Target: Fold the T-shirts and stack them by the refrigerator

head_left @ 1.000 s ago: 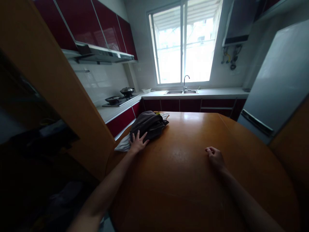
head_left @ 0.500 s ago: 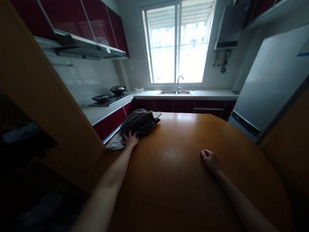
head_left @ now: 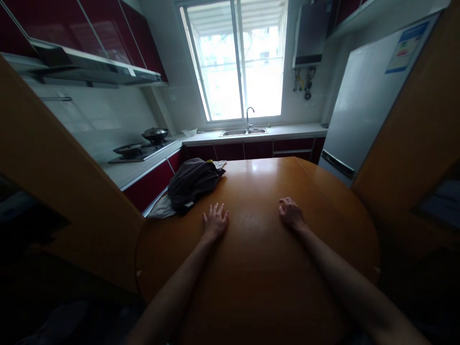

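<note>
The dark cloth [head_left: 194, 181] lies bunched at the far left of the table [head_left: 251, 268], pale fabric [head_left: 162, 208] poking out. The left hand [head_left: 215, 221] has come off it and rests spread, empty, nearer the table's middle, so the cloth is now loose. Right of the table's middle, the right hand [head_left: 290, 213] remains curled closed, nothing visible inside.

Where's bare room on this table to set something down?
The wooden table is bare between your left hand and right hand, and beyond the right hand to its curved edge. The dark cloth crowds its far left.
</note>
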Demonstrator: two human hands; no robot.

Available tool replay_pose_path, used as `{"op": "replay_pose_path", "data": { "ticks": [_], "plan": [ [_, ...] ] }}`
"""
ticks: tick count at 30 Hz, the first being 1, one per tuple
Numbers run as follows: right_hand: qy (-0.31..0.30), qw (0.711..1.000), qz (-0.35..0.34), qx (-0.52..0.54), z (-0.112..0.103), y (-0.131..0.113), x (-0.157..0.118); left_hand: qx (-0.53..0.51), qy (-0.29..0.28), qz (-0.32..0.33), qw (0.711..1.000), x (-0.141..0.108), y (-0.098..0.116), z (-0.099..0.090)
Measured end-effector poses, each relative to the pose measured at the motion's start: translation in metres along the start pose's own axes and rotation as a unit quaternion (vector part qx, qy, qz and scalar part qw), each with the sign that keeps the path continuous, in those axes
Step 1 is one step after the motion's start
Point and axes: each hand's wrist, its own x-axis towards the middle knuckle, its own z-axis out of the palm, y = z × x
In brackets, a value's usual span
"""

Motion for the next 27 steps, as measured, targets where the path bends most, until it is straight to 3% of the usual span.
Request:
{"op": "replay_pose_path", "data": {
  "ticks": [4, 7, 12, 27],
  "plan": [
    [-0.023, 0.997, -0.013, -0.079, 0.016, -0.032, -0.022, -0.022, -0.039, 0.087, 0.995, -0.018, 0.055, 0.015],
    [-0.083, 0.991, -0.047, -0.097, 0.03, -0.055, -0.036, -0.022, -0.046, 0.13, 0.99, -0.022, 0.074, 0.015],
    [-0.178, 0.974, -0.044, -0.13, 0.034, -0.063, -0.039, -0.017, -0.065, 0.164, 0.984, -0.029, 0.069, 0.012],
    [-0.173, 0.976, -0.054, -0.124, 0.034, -0.059, -0.036, -0.022, -0.089, 0.169, 0.981, -0.028, 0.062, 0.009]
  ]
}}
